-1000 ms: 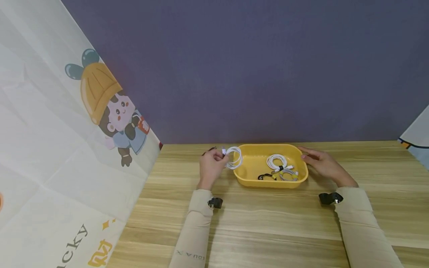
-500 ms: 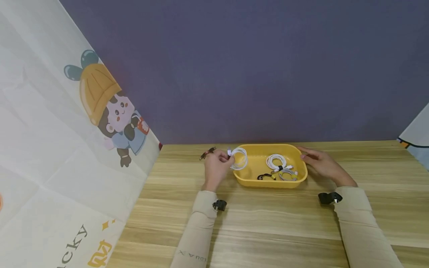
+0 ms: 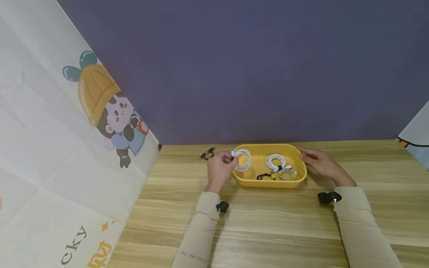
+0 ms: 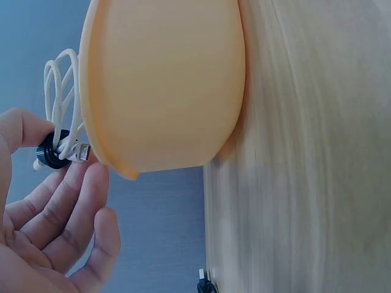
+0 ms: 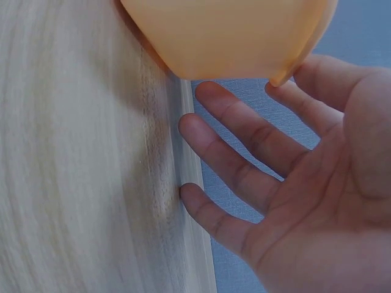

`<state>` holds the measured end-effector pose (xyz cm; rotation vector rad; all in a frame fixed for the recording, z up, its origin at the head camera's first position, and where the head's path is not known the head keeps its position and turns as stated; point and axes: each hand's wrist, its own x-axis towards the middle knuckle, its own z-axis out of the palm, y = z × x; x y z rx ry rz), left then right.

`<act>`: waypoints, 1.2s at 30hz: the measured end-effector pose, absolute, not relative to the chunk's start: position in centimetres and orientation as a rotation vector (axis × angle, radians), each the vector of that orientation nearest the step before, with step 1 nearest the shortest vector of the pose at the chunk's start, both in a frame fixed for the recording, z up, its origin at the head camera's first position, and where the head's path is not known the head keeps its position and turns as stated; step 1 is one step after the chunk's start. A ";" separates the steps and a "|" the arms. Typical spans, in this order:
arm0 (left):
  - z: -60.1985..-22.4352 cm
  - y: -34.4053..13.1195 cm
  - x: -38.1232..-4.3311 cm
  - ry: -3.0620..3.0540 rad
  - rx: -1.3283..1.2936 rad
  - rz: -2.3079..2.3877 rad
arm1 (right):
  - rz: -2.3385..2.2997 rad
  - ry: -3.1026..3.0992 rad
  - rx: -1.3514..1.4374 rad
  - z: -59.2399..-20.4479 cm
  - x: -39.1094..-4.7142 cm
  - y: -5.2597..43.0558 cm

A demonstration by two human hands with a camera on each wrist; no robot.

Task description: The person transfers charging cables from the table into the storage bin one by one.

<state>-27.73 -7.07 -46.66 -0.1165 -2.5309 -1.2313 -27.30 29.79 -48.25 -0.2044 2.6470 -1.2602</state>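
Observation:
My left hand pinches a coiled white USB cable between thumb and fingers, over the left end of a yellow basket. In the left wrist view a black tie binds this cable, and its metal USB plug points toward the basket rim. My right hand grips the basket's right rim with thumb and index finger; the other fingers spread below it in the right wrist view. Inside lie another white cable coil, a grey cable and a short black cable.
A dark cable with a red tie lies on the wooden table, left of the basket near the back edge. A dark blue partition rises behind the table. A white printed sheet hangs along the left side.
My left hand has moved right with the white cable, from the basket's left edge to over its inside. The dark cable behind that hand has come into full view. My right hand stays at the rim.

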 end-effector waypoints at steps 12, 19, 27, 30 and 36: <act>-46.7 -6.3 -27.3 -2.573 -0.147 -1.170 | -1.257 2.658 -0.213 -48.1 -27.2 29.6; -47.0 -6.0 -27.2 -2.550 -0.226 -1.084 | -1.264 2.647 -0.201 -47.9 -27.0 29.6; -47.0 -5.7 -27.0 -2.585 -0.233 -1.035 | -1.232 2.704 -0.216 -47.9 -27.2 29.5; -47.0 -5.6 -26.9 -2.599 -0.239 -1.008 | -1.232 2.707 -0.215 -48.0 -27.2 29.5; -47.3 -5.4 -26.9 -2.616 -0.287 -0.901 | -1.248 2.688 -0.229 -48.0 -27.2 29.5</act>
